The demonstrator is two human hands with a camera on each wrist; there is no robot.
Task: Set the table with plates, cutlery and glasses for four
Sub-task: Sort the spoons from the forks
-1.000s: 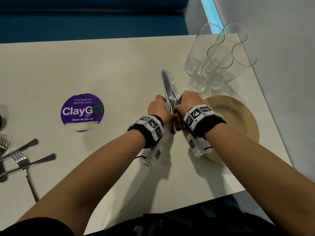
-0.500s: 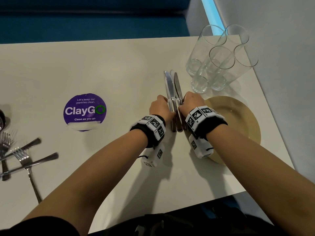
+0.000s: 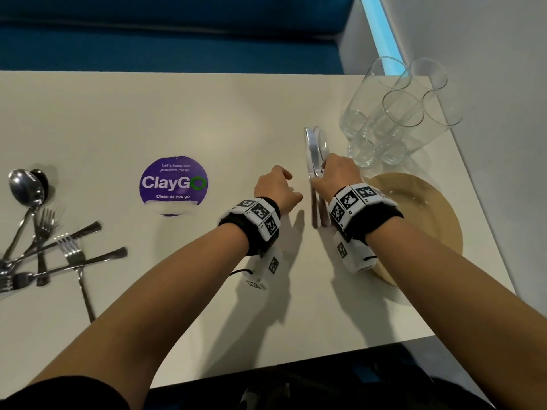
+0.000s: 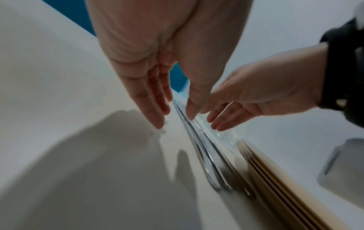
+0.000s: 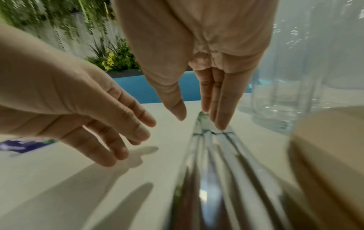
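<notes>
Several table knives [image 3: 313, 161] lie side by side in a tight bundle on the white table [image 3: 148, 113], left of a stack of tan plates [image 3: 429, 214]. My right hand [image 3: 324, 173] rests its straight fingertips [image 5: 219, 124] on the knives [image 5: 212, 171], thumb apart from them. My left hand [image 3: 285, 184] hovers just left of the bundle with fingers [image 4: 155, 112] straight, holding nothing. Its thumb tip sits close to the knives [image 4: 204, 155]; I cannot tell whether it touches. Several clear glasses [image 3: 393, 113] stand behind the plates.
Several forks [image 3: 71, 250] and spoons [image 3: 25, 187] lie in a loose heap at the table's left edge. A purple round sticker [image 3: 173, 184] is stuck mid-table. A wall runs along the right side, and a blue bench [image 3: 148, 39] lies beyond the far edge.
My left hand has let go of the knives and drawn a little to the left. The right hand stays on the bundle, which now lies flat together.
</notes>
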